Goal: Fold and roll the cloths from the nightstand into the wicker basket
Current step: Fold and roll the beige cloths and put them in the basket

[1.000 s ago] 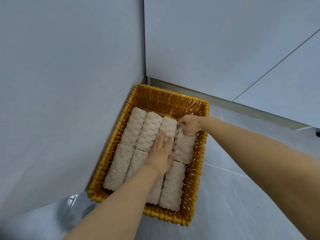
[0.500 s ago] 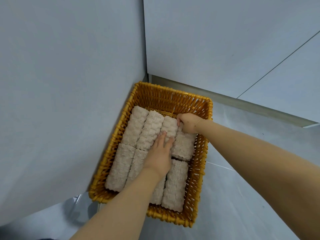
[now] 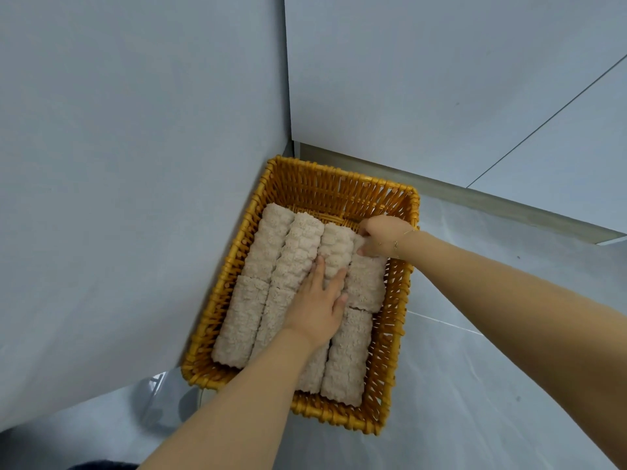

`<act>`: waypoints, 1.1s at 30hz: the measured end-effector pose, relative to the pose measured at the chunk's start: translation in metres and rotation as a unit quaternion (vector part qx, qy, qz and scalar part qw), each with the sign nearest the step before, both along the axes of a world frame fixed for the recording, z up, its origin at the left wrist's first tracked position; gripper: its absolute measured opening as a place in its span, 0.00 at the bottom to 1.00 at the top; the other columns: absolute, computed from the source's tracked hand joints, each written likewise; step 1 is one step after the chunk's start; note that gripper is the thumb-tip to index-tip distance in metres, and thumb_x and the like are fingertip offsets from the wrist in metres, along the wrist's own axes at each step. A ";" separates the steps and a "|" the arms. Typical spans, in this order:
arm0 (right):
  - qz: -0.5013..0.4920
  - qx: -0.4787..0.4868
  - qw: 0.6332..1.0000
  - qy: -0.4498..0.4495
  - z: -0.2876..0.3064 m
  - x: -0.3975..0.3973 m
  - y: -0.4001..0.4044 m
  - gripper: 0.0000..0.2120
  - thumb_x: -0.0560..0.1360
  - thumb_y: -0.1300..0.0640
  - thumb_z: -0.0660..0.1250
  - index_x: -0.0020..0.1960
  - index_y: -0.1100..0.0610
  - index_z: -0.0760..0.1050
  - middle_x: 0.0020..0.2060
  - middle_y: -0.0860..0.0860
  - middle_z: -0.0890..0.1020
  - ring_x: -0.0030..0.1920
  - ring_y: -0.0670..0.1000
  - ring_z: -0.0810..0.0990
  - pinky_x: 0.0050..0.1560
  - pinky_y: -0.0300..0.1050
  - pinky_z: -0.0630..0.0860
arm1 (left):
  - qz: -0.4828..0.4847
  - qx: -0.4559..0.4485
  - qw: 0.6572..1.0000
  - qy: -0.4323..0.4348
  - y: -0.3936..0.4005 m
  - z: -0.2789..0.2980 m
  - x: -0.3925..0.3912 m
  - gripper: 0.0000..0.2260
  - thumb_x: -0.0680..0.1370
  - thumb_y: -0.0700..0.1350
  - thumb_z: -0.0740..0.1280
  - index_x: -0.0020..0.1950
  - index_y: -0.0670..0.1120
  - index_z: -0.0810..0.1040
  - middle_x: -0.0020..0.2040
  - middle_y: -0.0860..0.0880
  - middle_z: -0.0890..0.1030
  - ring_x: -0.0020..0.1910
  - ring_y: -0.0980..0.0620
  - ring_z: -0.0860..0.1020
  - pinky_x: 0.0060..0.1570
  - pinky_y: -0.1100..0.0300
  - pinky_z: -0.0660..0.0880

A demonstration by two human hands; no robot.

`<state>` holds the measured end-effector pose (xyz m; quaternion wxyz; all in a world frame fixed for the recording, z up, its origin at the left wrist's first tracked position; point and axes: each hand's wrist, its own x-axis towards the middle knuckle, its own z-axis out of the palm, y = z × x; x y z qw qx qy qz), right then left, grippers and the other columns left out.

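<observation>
A yellow wicker basket (image 3: 334, 189) stands on the floor in a corner, filled with several beige rolled cloths in two rows. My left hand (image 3: 317, 305) lies flat with straight fingers pressing on the middle rolls (image 3: 334, 247). My right hand (image 3: 380, 237) has curled fingers gripping the far end of the rightmost back roll (image 3: 364, 283), next to the basket's right wall. The front rolls (image 3: 346, 361) lie side by side; part of one is hidden under my left forearm.
Grey walls (image 3: 135, 164) close in on the left and behind the basket. A pale skirting strip (image 3: 492, 205) runs along the back wall. Glossy grey floor tiles (image 3: 475, 385) spread to the right and front.
My right hand slid a little toward the far end of the rightmost roll and pushed it lower into the basket. The left hand stays pressed on the middle rolls.
</observation>
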<state>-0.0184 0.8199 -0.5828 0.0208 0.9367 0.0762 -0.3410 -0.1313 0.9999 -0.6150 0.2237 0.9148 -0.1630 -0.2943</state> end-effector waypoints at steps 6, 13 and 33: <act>-0.088 0.143 0.945 -0.281 0.018 -0.094 -0.001 0.18 0.76 0.58 0.63 0.65 0.59 0.74 0.62 0.54 0.77 0.64 0.55 0.72 0.68 0.51 0.66 | -0.029 0.054 0.978 -0.199 0.016 0.010 -0.045 0.24 0.82 0.50 0.45 0.79 0.48 0.52 0.80 0.46 0.49 0.79 0.48 0.47 0.75 0.46 0.46; -0.138 0.114 0.940 -0.292 -0.029 -0.207 0.046 0.21 0.77 0.50 0.54 0.62 0.57 0.77 0.63 0.53 0.77 0.67 0.54 0.69 0.69 0.59 0.62 | 0.048 0.162 0.984 -0.064 0.034 -0.009 -0.050 0.28 0.82 0.60 0.39 0.76 0.50 0.29 0.73 0.46 0.23 0.73 0.48 0.25 0.72 0.43 0.30; -0.006 0.100 0.993 -0.065 -0.013 -0.215 0.085 0.33 0.78 0.40 0.44 0.77 0.55 0.44 0.77 0.55 0.45 0.77 0.61 0.51 0.71 0.65 0.58 | 0.027 0.178 0.979 -0.095 0.066 0.019 -0.044 0.33 0.80 0.66 0.44 0.73 0.53 0.27 0.75 0.49 0.28 0.74 0.51 0.28 0.73 0.44 0.32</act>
